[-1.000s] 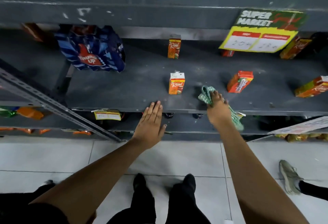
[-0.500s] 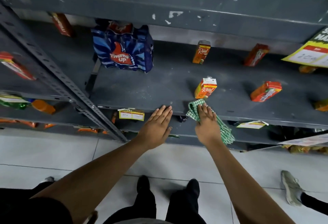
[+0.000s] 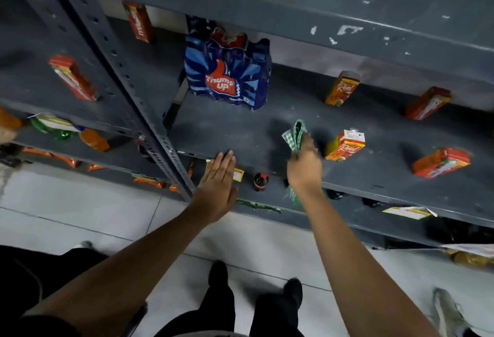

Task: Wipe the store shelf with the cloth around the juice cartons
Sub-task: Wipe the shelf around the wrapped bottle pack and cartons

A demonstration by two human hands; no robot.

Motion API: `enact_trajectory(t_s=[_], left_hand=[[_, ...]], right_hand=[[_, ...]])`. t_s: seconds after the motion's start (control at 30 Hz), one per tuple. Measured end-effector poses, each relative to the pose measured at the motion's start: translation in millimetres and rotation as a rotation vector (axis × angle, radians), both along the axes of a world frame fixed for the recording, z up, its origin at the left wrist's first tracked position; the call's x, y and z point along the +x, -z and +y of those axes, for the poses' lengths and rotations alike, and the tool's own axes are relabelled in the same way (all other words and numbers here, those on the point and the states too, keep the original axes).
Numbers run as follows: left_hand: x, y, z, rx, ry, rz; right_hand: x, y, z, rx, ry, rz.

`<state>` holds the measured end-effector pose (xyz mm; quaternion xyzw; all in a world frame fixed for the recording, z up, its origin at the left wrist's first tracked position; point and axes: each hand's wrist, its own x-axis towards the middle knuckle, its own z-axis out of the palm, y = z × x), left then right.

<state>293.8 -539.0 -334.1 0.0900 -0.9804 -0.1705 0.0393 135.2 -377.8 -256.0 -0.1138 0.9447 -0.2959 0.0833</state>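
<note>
Cloth (image 3: pixel 294 135), green-checked, was bunched in the right hand (image 3: pixel 304 168), fingers curled round it, on the shelf (image 3: pixel 240 133) just left of the nearest juice carton (image 3: pixel 344 145), probably to wipe beside it. Left hand (image 3: pixel 217 189) lay flat, fingers straight, empty, at the shelf edge, likely bracing. Cloth-to-shelf contact was unclear; the trailing end was hidden behind the wrist.

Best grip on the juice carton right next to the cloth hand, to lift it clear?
Pinch the juice carton across its two broad side faces near the white top, coming from above and the shelf's front edge. It stands apart, tilted, so both faces look free; the right hand holds the cloth.
</note>
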Motion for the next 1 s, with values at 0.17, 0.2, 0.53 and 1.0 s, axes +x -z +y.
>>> enact_trajectory(t_s=[0.17, 0.2, 0.53, 1.0], left_hand=[[7, 1, -10, 0.017, -0.054, -0.073], [9, 2, -10, -0.006, -0.073, -0.069], [10, -2, -16, -0.078, -0.159, -0.109], [10, -20, -24, -0.169, -0.135, -0.053]], right_hand=[[15, 27, -32, 0.26, -0.153, 0.145], [17, 28, -42, 0.241, -0.175, 0.147], [13, 24, -144, -0.02, -0.398, 0.008], [-37, -5, -149, -0.012, -0.926, -0.168]])
